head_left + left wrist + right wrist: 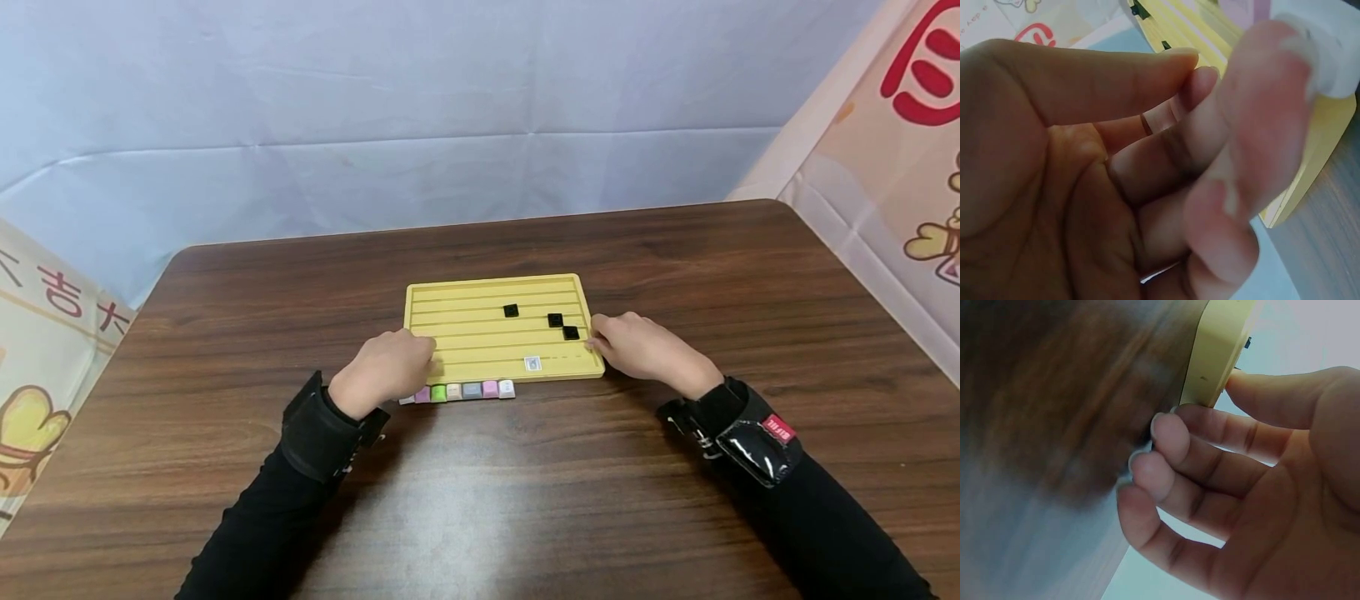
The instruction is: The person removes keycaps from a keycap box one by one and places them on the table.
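Note:
A yellow ridged tray (480, 343) lies on the table with three small black squares on it, one of them a black square (511, 311). Along its front edge runs a row of several coloured keycap-like blocks, among them a green block (438, 393). My left hand (388, 367) is over the tray's front left corner, fingers loosely bent. In the left wrist view a fingertip is right at a white block (1329, 44), with the thumb away from it. At the tray's right edge my right hand (633, 343) pinches the rim between thumb and index finger; its other fingers curl beside it.
The brown wooden table (600, 500) extends around the tray. A pale cloth (375, 100) hangs behind its far edge. Printed banners stand at both sides, including a pink banner (885, 183) at the right. A small white label (532, 363) is near the tray's front.

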A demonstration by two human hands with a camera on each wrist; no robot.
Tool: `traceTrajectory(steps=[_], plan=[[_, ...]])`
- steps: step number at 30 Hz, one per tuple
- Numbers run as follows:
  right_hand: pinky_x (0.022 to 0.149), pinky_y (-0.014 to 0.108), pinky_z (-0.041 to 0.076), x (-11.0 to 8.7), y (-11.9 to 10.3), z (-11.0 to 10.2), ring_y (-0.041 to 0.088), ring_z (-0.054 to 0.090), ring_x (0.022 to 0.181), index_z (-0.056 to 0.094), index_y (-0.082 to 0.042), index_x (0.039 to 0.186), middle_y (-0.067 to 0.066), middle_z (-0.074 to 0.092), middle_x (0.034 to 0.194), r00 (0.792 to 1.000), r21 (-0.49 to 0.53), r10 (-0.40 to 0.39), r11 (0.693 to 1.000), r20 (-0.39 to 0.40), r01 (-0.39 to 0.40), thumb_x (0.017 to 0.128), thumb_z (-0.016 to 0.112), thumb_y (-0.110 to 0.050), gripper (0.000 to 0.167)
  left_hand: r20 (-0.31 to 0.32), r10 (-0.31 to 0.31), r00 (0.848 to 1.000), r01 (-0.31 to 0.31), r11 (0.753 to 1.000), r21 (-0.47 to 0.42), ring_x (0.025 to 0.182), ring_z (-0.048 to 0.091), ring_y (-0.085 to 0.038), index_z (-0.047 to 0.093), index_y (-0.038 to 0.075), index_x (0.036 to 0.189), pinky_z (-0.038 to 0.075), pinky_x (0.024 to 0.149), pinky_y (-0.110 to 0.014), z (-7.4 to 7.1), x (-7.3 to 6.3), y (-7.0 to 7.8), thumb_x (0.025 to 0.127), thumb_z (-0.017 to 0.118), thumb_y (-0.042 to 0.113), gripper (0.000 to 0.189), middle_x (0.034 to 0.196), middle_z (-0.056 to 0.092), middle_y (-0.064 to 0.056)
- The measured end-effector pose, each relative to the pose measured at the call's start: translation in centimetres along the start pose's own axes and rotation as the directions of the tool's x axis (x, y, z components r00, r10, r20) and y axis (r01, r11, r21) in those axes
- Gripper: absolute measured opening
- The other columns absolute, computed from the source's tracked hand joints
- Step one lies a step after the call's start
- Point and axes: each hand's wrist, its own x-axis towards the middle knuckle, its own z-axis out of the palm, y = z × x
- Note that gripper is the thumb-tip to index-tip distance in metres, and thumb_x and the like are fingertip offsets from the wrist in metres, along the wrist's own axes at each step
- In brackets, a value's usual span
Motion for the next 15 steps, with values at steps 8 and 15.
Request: traceTrajectory(steps=[8, 15], plan=[[0.049, 0.027, 0.029, -0.01, 0.05, -0.01, 0.014, 0.038, 0.05, 0.052, -0.001, 0.091, 0.005, 0.045, 0.065, 1.0, 0.002, 0.004, 1.0, 0.003, -0.004, 0.096, 0.049, -0.014, 0.014, -0.015, 0.002, 1.0, -0.002, 1.0, -0.003, 0.049, 0.032, -0.014, 0.051, 0.01, 0.072, 0.027, 0.048, -0.027, 0.12, 0.0, 0.16, 0.096, 0.05, 0.019, 0.025, 0.058, 0.035, 0.0], [0.049, 0.027, 0.03, -0.06, 0.02, 0.01, 0.014, 0.038, 0.05, 0.053, -0.002, 0.091, 0.005, 0.046, 0.065, 1.0, -0.002, 0.008, 1.0, 0.001, -0.008, 0.096, 0.049, -0.014, 0.014, -0.076, 0.002, 0.997, -0.005, 0.999, -0.047, 0.051, 0.033, -0.015, 0.053, 0.008, 0.08, 0.026, 0.051, -0.029, -0.33, -0.18, -0.52, 0.095, 0.05, 0.016, 0.017, 0.059, 0.034, -0.002]])
